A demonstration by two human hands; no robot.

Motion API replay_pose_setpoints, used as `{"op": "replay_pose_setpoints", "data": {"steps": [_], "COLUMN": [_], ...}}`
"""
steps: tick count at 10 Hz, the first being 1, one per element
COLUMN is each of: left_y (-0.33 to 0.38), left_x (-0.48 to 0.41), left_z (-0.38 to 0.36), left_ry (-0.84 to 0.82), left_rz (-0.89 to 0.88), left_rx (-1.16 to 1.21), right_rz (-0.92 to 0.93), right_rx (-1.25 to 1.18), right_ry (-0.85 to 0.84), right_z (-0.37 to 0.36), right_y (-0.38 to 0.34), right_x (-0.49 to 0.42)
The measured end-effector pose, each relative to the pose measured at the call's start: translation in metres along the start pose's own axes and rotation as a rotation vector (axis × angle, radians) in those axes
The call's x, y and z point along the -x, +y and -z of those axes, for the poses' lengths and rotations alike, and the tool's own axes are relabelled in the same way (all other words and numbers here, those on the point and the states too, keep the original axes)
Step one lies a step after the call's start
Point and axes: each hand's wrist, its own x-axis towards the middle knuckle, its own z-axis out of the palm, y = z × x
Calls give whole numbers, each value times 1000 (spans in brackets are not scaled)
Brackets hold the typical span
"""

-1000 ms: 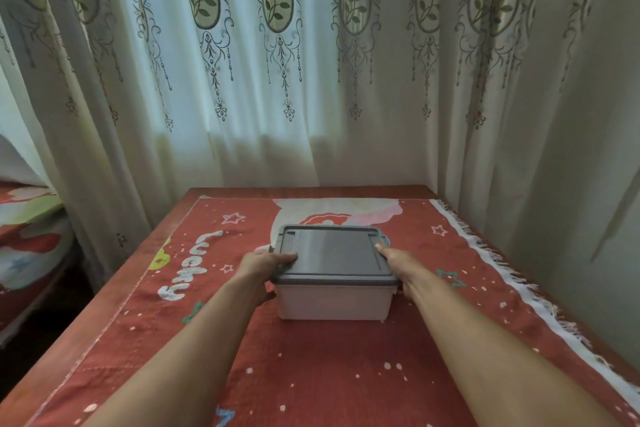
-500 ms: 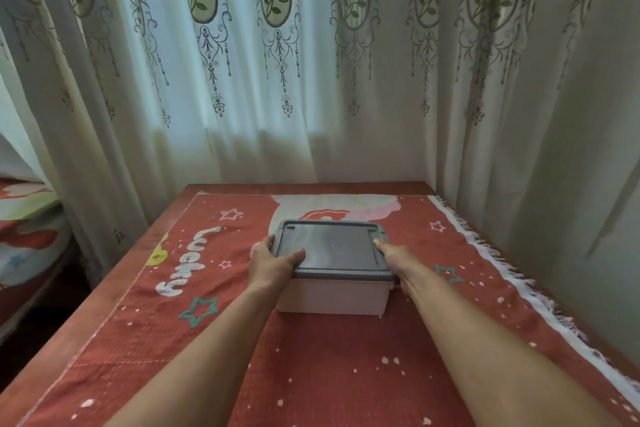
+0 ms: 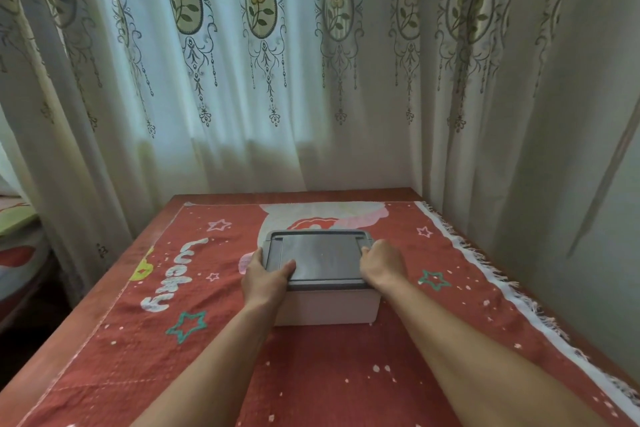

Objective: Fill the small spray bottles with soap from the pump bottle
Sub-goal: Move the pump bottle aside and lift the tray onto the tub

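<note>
Box (image 3: 320,258), one, between left hand (image 3: 265,279), right hand (image 3: 382,265).

Grey lid (image 3: 318,258), seemingly whitish box (image 3: 329,305), red starred cloth (image 3: 311,374), floral curtains (image 3: 256,80).

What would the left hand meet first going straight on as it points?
The left hand holds the left edge of the grey lid and points away from the person. Past the box, the way looks free over the red cloth until the curtain, though depth is unclear.
</note>
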Motion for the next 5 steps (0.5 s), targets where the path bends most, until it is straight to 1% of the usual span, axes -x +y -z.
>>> {"op": "replay_pose_setpoints", "data": {"steps": [1, 2, 3, 4, 5], "left_y": [-1, 0, 7, 18, 40], "left_x": [1, 3, 8, 11, 10], "left_z": [-1, -2, 2, 10, 22], "left_ry": [27, 50, 24, -80, -115], "left_rz": [-8, -14, -35, -43, -40], "left_rx": [-15, -51, -125, -285, -408], "right_rz": [24, 25, -3, -29, 41], "right_rx": [15, 29, 14, 4, -58], "right_ry": [2, -43, -142, -303, -323], "right_z": [-1, -3, 0, 9, 25], "right_y": [1, 0, -1, 1, -7], "right_x": [-3, -10, -13, -12, -6]}}
